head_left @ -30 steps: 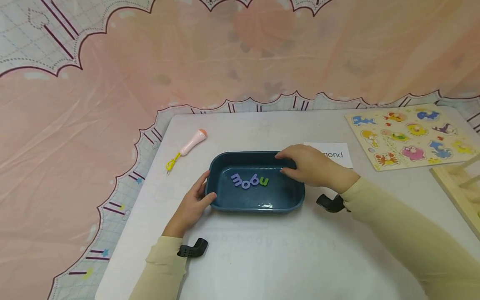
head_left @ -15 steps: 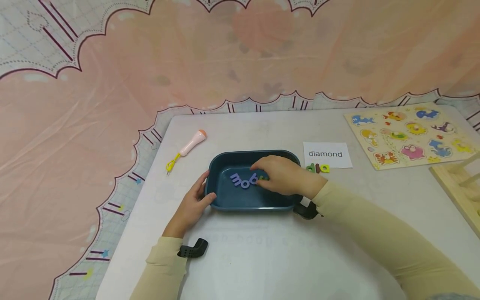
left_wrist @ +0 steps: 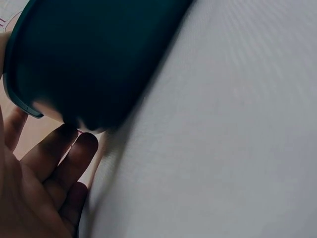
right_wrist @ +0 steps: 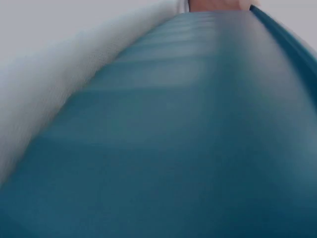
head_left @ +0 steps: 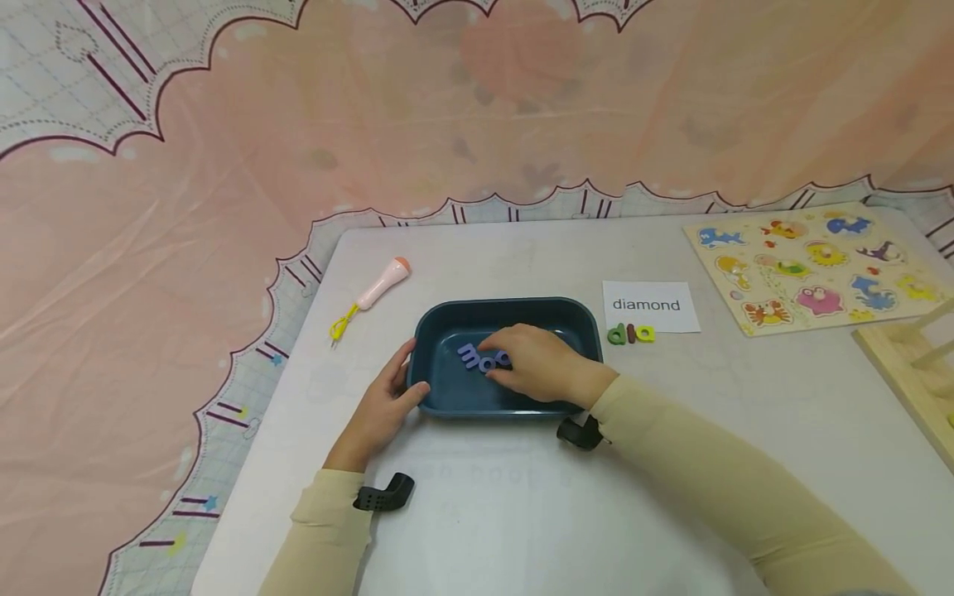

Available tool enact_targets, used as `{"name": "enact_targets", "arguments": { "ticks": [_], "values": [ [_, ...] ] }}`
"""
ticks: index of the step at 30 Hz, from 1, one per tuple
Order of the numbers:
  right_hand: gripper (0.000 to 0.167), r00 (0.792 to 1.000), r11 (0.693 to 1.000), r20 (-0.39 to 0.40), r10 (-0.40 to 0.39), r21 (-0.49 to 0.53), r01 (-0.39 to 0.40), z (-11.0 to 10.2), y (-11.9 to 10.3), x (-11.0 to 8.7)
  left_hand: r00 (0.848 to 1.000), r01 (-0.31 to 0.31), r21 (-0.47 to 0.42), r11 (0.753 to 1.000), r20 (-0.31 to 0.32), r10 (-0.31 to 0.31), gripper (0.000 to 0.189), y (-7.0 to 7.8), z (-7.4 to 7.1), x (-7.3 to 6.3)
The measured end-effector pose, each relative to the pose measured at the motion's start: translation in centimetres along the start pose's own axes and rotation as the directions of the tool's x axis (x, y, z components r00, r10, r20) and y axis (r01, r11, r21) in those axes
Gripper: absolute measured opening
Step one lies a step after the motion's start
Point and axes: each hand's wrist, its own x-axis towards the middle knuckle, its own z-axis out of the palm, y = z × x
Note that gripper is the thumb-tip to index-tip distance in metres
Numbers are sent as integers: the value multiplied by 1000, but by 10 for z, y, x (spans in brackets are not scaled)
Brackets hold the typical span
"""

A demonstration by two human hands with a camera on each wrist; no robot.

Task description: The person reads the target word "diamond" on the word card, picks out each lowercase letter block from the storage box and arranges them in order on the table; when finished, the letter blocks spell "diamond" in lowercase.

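Observation:
My left hand (head_left: 380,407) holds the left end of a dark blue tray (head_left: 455,401), thumb at its rim and fingers along the outer wall. In the left wrist view, the fingertips (left_wrist: 84,144) touch the tray's outer wall. My right hand (head_left: 540,364) is inside the tray, thumb and forefinger apart over the letters. A purple letter m (head_left: 468,356) lies left of the fingertips. A purple o (head_left: 487,364) shows between them, and another purple letter (head_left: 503,358) is partly covered. The green letter is hidden. Only the tray's wall (right_wrist: 148,124) fills most of the right wrist view.
Right of the tray lies a card (head_left: 648,296) printed "diamond", with green, brown and yellow letters (head_left: 631,334) at its lower edge. A pink toy microphone (head_left: 383,283) lies back left. An animal puzzle board (head_left: 820,269) and a wooden rack (head_left: 905,364) are at right.
My right hand has moved left from the tray's right rim to over the letters, uncovering the card and its letters and covering the green letter. The left hand stays in place.

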Motion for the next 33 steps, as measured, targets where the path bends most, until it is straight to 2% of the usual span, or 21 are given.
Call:
{"name": "enact_targets", "arguments": {
  "ticks": [9,14,33],
  "values": [
    [40,1000,999,3,-8,45,8,14,-2,13,999,34,21,999,-6,-34,70,2,1,-1],
    [40,1000,1000,21,6,22,-7,20,-2,18,999,35,25,999,-10,-35,70,3,0,-2],
    [43,995,999,84,52,5,-52,27,0,18,1000,15,10,1000,-17,-15,70,0,0,-2]
  ]
}}
